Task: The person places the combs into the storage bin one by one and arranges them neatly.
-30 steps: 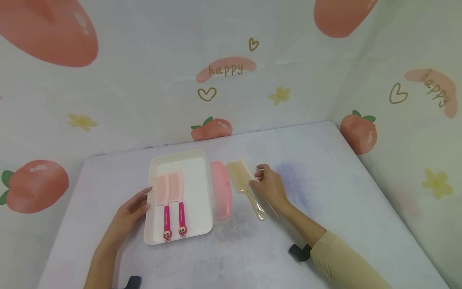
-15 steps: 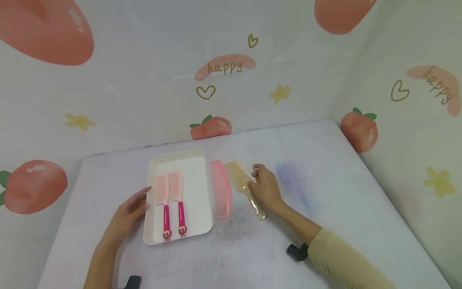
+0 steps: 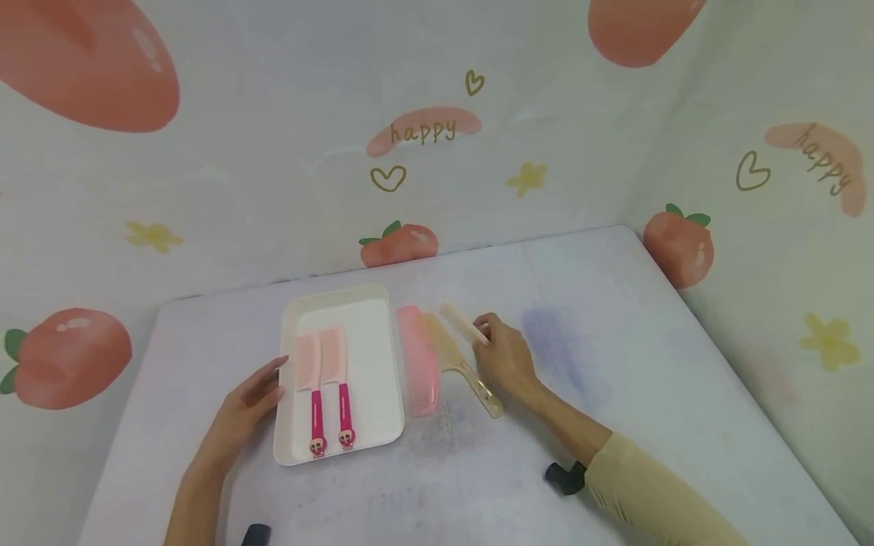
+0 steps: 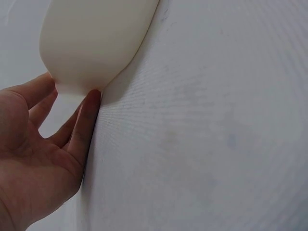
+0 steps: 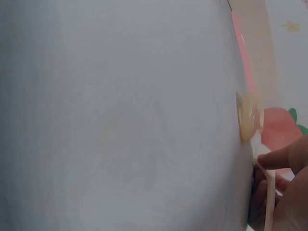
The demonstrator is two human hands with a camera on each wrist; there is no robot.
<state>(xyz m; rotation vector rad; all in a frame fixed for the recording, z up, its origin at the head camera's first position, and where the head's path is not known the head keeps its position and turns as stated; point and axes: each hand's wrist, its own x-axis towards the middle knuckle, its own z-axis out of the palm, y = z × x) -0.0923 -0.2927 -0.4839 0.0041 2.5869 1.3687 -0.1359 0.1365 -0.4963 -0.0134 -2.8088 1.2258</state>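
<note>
- Now the pale comb (image 3: 465,324), pinched in the right hand (image 3: 507,355), shows apart from the gold comb (image 3: 451,356); half a second ago they overlapped.
- The gold comb shows less of its face, just beside the pink comb (image 3: 419,360).
- So the pale comb seems free to move alone; whether it is fully lifted, I cannot tell.
- The left hand (image 3: 243,400) rests relaxed fingers against the tray (image 3: 374,364), as before.

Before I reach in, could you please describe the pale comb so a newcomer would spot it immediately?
Start at the white tray and look right, past the pink comb and golden comb. Next comes the pale comb, palest of these three and the only one pinched by the right hand.
</note>
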